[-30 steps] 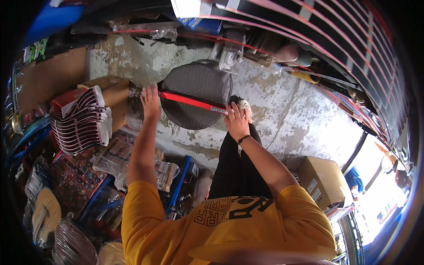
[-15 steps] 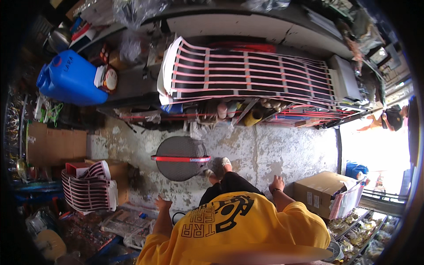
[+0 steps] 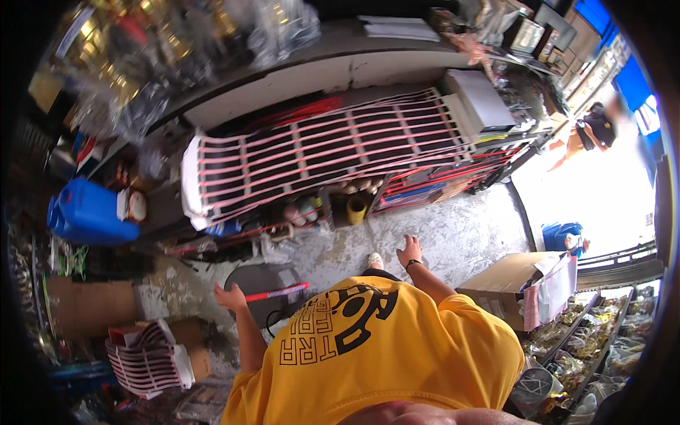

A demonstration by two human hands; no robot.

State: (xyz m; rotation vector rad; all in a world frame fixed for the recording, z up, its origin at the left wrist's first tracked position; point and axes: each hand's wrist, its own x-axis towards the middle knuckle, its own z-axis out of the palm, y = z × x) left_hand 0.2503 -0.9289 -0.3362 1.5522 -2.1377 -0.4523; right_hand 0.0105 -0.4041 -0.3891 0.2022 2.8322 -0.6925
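Note:
My left hand (image 3: 230, 297) is held out at the left with its fingers apart and nothing visible in it. Close beside it is a round dark seat (image 3: 256, 276), with a red printed strap (image 3: 280, 291) lying across its top. My forearm and body hide part of that seat. In front of me, my right hand (image 3: 409, 251) is raised over the floor, empty, its fingers spread and a dark band at the wrist. Beyond both hands, a long sheet of pink-edged dark strips (image 3: 304, 152) covers the workbench.
An open cardboard box (image 3: 503, 287) stands at my right, near racks of plastic-wrapped goods (image 3: 567, 354). At the left are a blue jerrycan (image 3: 92, 212), a cardboard box (image 3: 92, 304) and a stack of striped strips (image 3: 145, 361). Another person (image 3: 601, 127) is by the bright doorway.
The view has turned toward the right, bringing the doorway further in. My right hand has moved forward and my left hand has come up beside the round seat.

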